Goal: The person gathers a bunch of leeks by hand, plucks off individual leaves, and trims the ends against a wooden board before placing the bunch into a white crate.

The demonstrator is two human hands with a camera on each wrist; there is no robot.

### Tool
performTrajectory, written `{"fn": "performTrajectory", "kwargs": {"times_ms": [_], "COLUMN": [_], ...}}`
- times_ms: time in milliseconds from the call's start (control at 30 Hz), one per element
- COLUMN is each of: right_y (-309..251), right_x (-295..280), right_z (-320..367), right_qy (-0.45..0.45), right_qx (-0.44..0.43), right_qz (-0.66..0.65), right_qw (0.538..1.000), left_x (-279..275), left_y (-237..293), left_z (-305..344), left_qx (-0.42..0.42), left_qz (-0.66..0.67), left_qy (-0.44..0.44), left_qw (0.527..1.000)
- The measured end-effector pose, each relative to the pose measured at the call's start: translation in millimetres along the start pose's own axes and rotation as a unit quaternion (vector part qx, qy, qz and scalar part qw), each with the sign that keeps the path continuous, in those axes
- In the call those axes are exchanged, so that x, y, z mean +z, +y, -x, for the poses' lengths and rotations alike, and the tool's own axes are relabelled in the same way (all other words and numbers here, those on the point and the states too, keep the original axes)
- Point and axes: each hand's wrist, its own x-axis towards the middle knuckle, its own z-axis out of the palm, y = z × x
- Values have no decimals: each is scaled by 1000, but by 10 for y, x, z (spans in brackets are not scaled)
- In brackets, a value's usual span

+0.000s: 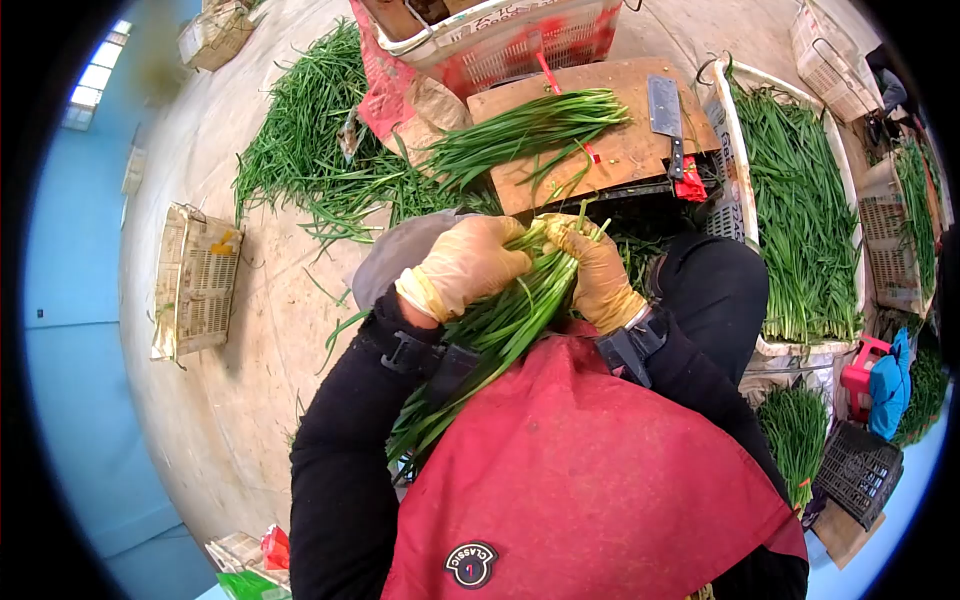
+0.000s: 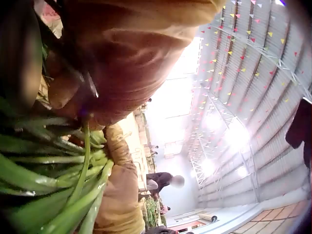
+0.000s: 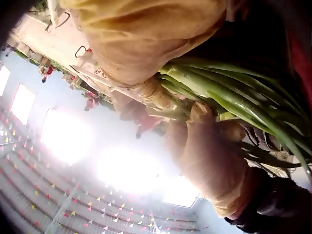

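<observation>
- The left hand [image 1: 465, 265] and right hand [image 1: 600, 275], both gloved, grip the chive bundle [image 1: 500, 330] at its upper end, over the lap at the centre of the head view.
- The stalks probably sit best squared at that end, with the grip tight enough that none slide out toward 7 o'clock.
- The fingertips are buried in the leaves. Whether the bundle is tied is unclear, and the wrist views are glove-filled.

Gloved left hand [image 1: 465, 265] and right hand [image 1: 600, 275] grip side by side, fingers curled

Head downward, wrists upward; chives [image 1: 505, 315] shared.
</observation>
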Motion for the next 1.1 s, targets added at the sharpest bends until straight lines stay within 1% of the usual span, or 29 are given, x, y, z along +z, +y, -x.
{"fn": "performTrajectory", "kwargs": {"times_ms": [100,133,167,233,300,367,400,433,500,533,567,633,667,700,733,767,800,833,900,967,1033,1067,1100], "right_y": [12,17,13,0,2,2,-17,-15,-6,-5,-11,27,-2,0,-20,-36,-68,-40,-51,-32,-21,-18,-1], "right_x": [-43,-86,-124,-193,-221,-224,-193,-203,-255,-273,-325,-484,-506,-526,-505,-474,-465,-505,-487,-547,-578,-581,-584], "right_z": [-11,-17,-20,-28,-29,-26,-10,-10,-15,-24,-36,-84,-96,-93,-77,-69,-72,-115,-114,-120,-146,-165,-159], "right_qy": [-5,-8,-16,-30,-3,27,49,47,41,43,17,12,5,7,7,5,-10,-5,-2,-6,-16,-17,10], "right_qx": [-22,-29,-31,-36,-40,-38,-19,-20,-19,-19,-15,-37,-25,-25,-24,-20,-13,-8,-12,-10,-12,-4,-16], "right_qz": [21,33,33,34,25,8,5,1,-8,-22,-45,-37,-67,-65,-62,-58,-60,-76,-82,-84,-90,-88,-70], "right_qw": [1000,999,999,998,999,999,999,999,999,999,999,999,997,998,998,998,998,997,997,996,996,996,997], "left_x": [-177,-140,-243,-461,-768,-1201,-1362,-1509,-1739,-1887,-1919,-1898,-1745,-1604,-1516,-1413,-1226,-1025,-688,-439,-338,-299,-266], "left_y": [7,-302,-250,-382,-645,-1213,-1252,-1244,-1275,-1393,-1513,-1705,-1645,-1570,-1496,-1419,-1150,-868,-744,-661,-674,-642,-582], "left_z": [105,40,96,168,207,79,90,113,78,11,36,36,13,8,-78,-149,-110,-50,-44,43,62,103,149], "left_qx": [-50,-25,-46,-23,38,123,71,18,-35,-120,-113,-94,-88,-21,99,214,181,146,144,169,202,194,187], "left_qz": [19,59,29,-47,-201,-209,-233,-256,-361,-376,-383,-399,-441,-438,-370,-295,-164,-30,71,118,41,31,22], "left_qy": [-38,-29,-25,17,103,180,233,285,320,272,263,245,266,296,285,272,204,133,28,-28,-78,-81,-84], "left_qw": [998,997,998,998,973,953,942,924,875,878,878,879,853,849,879,891,948,980,987,978,976,977,979]}}
